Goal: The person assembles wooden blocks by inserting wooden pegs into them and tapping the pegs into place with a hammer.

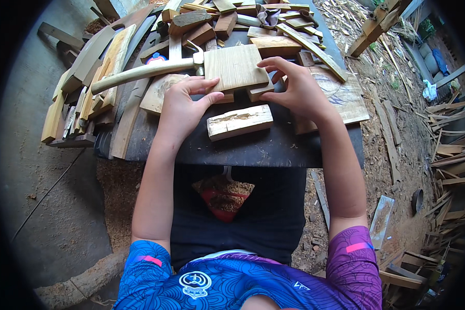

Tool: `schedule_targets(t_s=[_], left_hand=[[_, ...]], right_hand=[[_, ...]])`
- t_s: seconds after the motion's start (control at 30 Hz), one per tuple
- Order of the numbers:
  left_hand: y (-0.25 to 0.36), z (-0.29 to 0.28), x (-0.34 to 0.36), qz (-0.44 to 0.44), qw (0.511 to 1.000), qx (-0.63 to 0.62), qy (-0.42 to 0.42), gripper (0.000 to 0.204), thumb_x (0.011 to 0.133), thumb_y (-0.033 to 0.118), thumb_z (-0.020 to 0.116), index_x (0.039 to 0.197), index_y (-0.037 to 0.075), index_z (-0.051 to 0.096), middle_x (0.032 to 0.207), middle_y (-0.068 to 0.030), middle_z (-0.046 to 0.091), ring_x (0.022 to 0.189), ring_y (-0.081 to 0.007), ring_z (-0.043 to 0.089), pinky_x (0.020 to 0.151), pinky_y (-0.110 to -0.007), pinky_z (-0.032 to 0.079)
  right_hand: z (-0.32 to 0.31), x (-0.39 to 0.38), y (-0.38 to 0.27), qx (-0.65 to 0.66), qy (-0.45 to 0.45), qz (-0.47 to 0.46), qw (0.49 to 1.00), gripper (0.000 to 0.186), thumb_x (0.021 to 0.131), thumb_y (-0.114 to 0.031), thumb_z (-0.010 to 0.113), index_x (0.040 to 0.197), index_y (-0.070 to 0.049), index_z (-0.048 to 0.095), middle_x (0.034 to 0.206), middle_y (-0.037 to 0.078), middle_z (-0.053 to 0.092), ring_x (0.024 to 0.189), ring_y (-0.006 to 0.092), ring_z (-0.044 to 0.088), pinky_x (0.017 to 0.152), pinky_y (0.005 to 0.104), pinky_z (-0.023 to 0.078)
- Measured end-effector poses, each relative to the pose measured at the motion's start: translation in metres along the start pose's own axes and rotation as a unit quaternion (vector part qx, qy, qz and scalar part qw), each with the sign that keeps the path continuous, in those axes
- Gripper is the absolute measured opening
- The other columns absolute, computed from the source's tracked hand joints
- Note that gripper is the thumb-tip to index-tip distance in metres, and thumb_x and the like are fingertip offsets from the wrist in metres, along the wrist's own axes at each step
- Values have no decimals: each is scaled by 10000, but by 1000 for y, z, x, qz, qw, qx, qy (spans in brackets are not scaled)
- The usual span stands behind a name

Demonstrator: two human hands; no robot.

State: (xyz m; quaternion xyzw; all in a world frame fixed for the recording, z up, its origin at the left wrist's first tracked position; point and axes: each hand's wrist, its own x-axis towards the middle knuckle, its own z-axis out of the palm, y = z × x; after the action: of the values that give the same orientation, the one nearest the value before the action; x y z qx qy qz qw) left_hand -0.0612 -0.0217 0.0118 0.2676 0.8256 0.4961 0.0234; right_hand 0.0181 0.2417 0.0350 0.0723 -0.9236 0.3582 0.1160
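Note:
A flat, pale square board (235,67) lies on small wooden blocks on the dark workbench (253,150). My left hand (183,106) grips its near left edge, thumb along the side. My right hand (297,90) holds its right edge with fingers curled over the corner. A rough short block (239,122) lies just in front of the board, between my wrists. A hammer with a long pale wooden handle (144,72) rests to the left, its metal head (197,58) touching the board's far left corner.
Many wood offcuts (88,88) are heaped at the bench's left and back. A thin plywood sheet (346,98) lies under my right hand. Sawdust and wood scraps (398,134) cover the ground on the right. A concrete floor (41,170) is on the left.

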Motion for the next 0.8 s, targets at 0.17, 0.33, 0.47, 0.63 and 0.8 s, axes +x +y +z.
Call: schedule_targets(t_s=[0.17,0.33,0.47,0.63,0.8], left_hand=[[5,-2,-2,-22,1000,-18,-10,375,847,146,878,1196,47,784,1100,-64,759,973,-151,709,890,-298,565],[7,-1,-5,-29,999,-12,-14,385,851,176,879,1202,48,781,1075,-50,754,936,-141,697,860,-302,571],[7,1,-7,-30,1000,1,-10,384,859,188,873,1203,47,780,1086,-57,756,932,-143,697,846,-306,581],[10,0,-9,-11,1000,-6,2,381,862,180,867,1202,35,777,1070,-85,772,936,-151,727,868,-306,592],[3,3,-11,20,999,-8,30,363,867,136,855,1201,19,772,1085,-104,778,984,-170,745,879,-311,594]], right_hand=[[5,1,-4,-17,16,-19,1000,516,768,-147,881,1237,-95,673,1069,144,717,989,284,690,890,394,555],[8,1,1,-23,40,-34,998,527,760,-154,909,1246,-154,706,1028,80,731,905,202,671,744,343,541],[6,0,-3,-29,40,-25,998,538,755,-163,914,1253,-163,708,988,87,729,882,204,671,730,340,531],[1,1,-14,-20,14,11,1000,479,772,-160,886,1208,-106,695,1059,129,730,976,271,685,861,393,548],[3,2,-12,-22,21,12,999,468,777,-166,886,1203,-111,701,1030,130,734,960,271,688,846,390,547]])
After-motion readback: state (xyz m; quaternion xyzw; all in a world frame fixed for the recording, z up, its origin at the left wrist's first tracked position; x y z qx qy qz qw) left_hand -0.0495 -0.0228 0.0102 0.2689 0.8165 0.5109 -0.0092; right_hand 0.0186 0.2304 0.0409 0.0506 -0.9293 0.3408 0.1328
